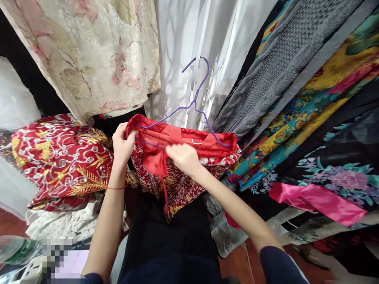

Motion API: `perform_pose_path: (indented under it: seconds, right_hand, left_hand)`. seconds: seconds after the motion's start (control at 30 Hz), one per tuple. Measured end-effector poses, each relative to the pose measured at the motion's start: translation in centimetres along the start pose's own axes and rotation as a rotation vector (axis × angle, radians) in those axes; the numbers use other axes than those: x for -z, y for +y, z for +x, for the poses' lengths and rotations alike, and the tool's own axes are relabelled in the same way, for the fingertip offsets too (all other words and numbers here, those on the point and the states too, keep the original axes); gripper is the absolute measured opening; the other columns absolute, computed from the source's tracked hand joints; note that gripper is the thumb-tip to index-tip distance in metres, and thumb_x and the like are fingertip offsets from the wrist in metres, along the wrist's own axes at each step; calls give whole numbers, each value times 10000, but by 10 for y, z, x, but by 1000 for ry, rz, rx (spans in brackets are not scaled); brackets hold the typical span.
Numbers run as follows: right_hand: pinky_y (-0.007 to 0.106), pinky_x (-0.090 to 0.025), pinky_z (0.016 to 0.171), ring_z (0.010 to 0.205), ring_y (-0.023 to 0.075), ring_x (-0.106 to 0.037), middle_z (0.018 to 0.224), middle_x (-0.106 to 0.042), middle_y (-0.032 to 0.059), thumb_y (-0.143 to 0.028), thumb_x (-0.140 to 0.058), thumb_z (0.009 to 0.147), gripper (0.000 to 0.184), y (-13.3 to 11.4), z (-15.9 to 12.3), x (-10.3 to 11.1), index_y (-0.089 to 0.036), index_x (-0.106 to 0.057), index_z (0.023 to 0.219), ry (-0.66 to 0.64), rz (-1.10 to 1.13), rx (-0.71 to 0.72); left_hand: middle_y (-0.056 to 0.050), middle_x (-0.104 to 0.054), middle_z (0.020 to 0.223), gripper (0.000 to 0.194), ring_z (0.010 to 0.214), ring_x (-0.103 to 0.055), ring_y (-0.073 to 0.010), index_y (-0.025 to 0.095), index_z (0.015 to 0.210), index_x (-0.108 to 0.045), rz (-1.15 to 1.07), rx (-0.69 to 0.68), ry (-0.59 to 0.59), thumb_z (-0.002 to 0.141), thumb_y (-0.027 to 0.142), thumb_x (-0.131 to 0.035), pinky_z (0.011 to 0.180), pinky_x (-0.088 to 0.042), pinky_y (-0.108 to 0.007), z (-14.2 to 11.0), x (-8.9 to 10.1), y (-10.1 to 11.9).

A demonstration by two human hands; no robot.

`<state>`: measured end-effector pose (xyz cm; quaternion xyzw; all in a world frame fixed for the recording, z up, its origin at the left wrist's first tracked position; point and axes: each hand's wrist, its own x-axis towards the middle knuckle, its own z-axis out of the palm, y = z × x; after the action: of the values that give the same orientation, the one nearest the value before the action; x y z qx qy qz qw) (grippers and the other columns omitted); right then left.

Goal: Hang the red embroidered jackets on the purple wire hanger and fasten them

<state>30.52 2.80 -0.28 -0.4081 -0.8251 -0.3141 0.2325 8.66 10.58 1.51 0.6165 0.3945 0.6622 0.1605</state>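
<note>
A red garment (pixel 189 189) with silver and gold embroidery hangs in front of me, its plain red lining showing at the opening. Inside that opening sits a purple wire hanger (pixel 194 103), its hook pointing up and bare. My left hand (pixel 122 144) pinches the garment's left top corner, near the hanger's left end. At the middle of the opening, my right hand (pixel 183 157) is closed on the red fabric at the front edge, slightly blurred. A loose red flap (pixel 156 163) and a thin red cord (pixel 165 193) dangle left of it.
A cream floral garment (pixel 118 55) hangs at upper left. Below it bulges more red embroidered fabric (pixel 65 157). On the right hang a grey knit (pixel 275 67), a yellow-teal print and a black floral cloth with a pink ribbon (pixel 319 201). A plastic bottle (pixel 19 250) lies lower left.
</note>
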Motion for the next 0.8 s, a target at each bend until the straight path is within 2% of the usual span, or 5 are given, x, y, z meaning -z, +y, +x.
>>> perform_pose_path:
  seconds: [0.07, 0.13, 0.3, 0.5, 0.8]
  right_hand:
    - [320, -387, 694, 812, 181, -569, 868, -656, 73, -147, -352, 1016, 297, 8, 39, 5, -175, -645, 1055, 127, -23, -283]
    - [341, -410, 724, 849, 204, -572, 894, -649, 87, -156, -354, 1015, 299, 19, 65, 9, -188, -650, 1030, 156, -30, -343]
    - [495, -382, 978, 1148, 276, -530, 1146, -643, 119, -151, -364, 1002, 293, 48, 75, 6, -210, -651, 1005, 199, -38, -161]
    - [440, -394, 935, 982, 234, -544, 958, -647, 103, -352, -297, 1056, 383, 67, 74, 3, -164, -627, 1012, 50, -59, -16]
    - [418, -360, 890, 963, 237, -518, 955, -639, 103, -266, -289, 1056, 366, 62, 82, 12, -139, -633, 1056, -1, -83, -18]
  left_hand:
    - [23, -525, 717, 101, 664, -461, -115, 188, 727, -582, -15, 3, 18, 733, 285, -609, 667, -419, -240, -4, 5, 4]
    - [25, -516, 692, 156, 636, -440, -111, 185, 727, -590, -45, 28, 45, 781, 331, -595, 642, -405, -239, -6, 9, 7]
    - [17, -528, 684, 258, 631, -453, -111, 180, 727, -613, -55, 76, -2, 835, 413, -595, 644, -402, -243, -9, 9, 11]
    - [-32, -631, 767, 256, 697, -528, -135, 175, 664, -607, 141, -33, -1, 814, 382, -613, 695, -427, -251, -9, -1, 22]
    - [39, -253, 504, 476, 521, -244, -98, 197, 532, -356, 334, 64, 27, 832, 489, -581, 510, -181, -275, 25, 19, 16]
